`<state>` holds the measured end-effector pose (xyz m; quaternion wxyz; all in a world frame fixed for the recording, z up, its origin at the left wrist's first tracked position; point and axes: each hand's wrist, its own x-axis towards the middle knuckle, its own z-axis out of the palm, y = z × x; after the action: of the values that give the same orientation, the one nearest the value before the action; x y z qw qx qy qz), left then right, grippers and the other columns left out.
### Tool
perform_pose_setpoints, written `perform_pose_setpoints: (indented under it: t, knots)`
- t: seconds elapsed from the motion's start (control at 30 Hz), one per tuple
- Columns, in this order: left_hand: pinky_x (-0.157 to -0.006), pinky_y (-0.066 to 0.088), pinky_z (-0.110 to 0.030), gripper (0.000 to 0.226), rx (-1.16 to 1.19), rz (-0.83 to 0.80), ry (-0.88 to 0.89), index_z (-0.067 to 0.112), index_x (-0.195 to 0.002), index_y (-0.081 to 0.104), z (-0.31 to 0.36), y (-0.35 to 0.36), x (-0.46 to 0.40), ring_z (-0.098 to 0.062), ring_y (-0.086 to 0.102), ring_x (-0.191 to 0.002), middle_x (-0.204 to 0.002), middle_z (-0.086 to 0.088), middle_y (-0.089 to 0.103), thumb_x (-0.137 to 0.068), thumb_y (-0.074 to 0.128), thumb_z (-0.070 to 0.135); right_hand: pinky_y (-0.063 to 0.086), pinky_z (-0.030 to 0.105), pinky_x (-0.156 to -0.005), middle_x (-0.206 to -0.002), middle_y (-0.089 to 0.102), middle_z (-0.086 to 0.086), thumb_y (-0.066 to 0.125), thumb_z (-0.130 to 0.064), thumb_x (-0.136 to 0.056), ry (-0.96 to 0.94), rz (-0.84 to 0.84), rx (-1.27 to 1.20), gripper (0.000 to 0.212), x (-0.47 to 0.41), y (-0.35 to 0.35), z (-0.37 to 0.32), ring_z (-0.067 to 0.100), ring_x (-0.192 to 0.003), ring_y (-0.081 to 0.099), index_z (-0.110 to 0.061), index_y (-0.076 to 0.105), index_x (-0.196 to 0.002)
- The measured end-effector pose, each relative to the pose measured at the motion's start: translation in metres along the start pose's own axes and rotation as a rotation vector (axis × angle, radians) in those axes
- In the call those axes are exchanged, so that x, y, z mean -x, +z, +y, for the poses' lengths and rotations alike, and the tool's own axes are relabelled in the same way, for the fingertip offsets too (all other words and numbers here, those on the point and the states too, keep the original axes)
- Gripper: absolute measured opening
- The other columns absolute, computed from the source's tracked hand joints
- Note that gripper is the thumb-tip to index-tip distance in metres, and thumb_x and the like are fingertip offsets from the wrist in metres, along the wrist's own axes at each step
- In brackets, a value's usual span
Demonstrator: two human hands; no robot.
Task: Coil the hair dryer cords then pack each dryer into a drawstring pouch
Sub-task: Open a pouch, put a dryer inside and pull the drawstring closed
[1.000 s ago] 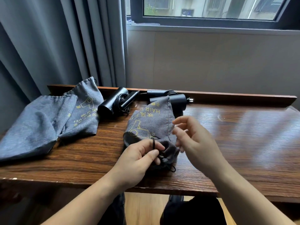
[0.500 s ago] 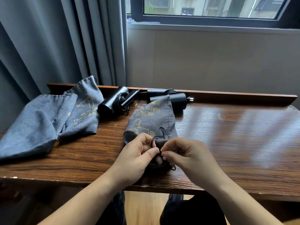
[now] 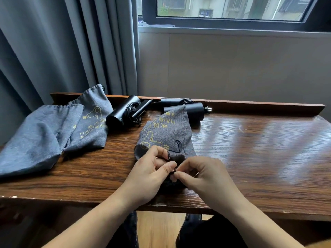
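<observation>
A filled grey drawstring pouch (image 3: 166, 135) with a yellow dryer logo lies in the middle of the wooden table (image 3: 250, 158), its gathered mouth toward me. My left hand (image 3: 150, 169) and my right hand (image 3: 202, 174) meet at that mouth, each pinching the black drawstring. A loop of the cord lies on the cloth just above my fingers. Two black hair dryers lie at the back: one (image 3: 125, 111) with its cord coiled against it, the other (image 3: 188, 108) partly behind the pouch. Two flat grey pouches (image 3: 95, 122) (image 3: 34, 138) lie at the left.
A raised wooden ledge (image 3: 259, 106) runs along the table's far edge. Grey curtains (image 3: 62, 51) hang at the back left, and a window sits above a beige wall. The right half of the table holds nothing.
My right hand came down from above the pouch and closed on the drawstring beside my left hand. Both hands now pinch the cord at the pouch's mouth.
</observation>
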<state>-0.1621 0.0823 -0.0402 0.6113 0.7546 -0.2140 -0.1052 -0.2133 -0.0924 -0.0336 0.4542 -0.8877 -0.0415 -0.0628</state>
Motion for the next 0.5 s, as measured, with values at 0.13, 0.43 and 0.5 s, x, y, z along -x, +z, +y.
perform_pose_setpoints:
  t: [0.13,0.43,0.5]
  knots:
    - [-0.085,0.05,-0.052,0.028,0.073,-0.117,-0.039,0.024,-0.087,0.047,-0.001,-0.009,0.003,-0.022,0.062,-0.082,-0.087,-0.009,0.072,-0.077,0.071,0.036,0.046,0.033,-0.056,-0.062,0.068,-0.006,0.078,-0.025,-0.081,0.062,0.022,-0.124,0.009,-0.001,0.0,0.003,0.005,-0.053,0.055,-0.025,0.073,-0.074]
    - [-0.072,0.049,-0.041,0.028,-0.094,0.074,0.081,0.031,-0.074,0.045,-0.002,0.001,0.008,-0.022,0.056,-0.07,-0.083,-0.002,0.068,-0.075,0.069,0.016,0.049,0.036,-0.059,-0.059,0.064,-0.007,0.078,-0.023,-0.083,0.063,0.073,-0.147,0.014,0.0,0.002,0.004,0.004,-0.054,0.054,-0.021,0.07,-0.072]
    - [-0.075,0.05,-0.042,0.027,-0.124,0.115,0.113,0.03,-0.075,0.046,-0.002,0.002,0.008,-0.024,0.061,-0.077,-0.084,0.0,0.069,-0.076,0.069,0.016,0.048,0.031,-0.057,-0.06,0.064,-0.008,0.078,-0.022,-0.083,0.016,0.098,-0.093,0.013,0.001,0.002,0.002,0.003,-0.055,0.054,-0.021,0.07,-0.073]
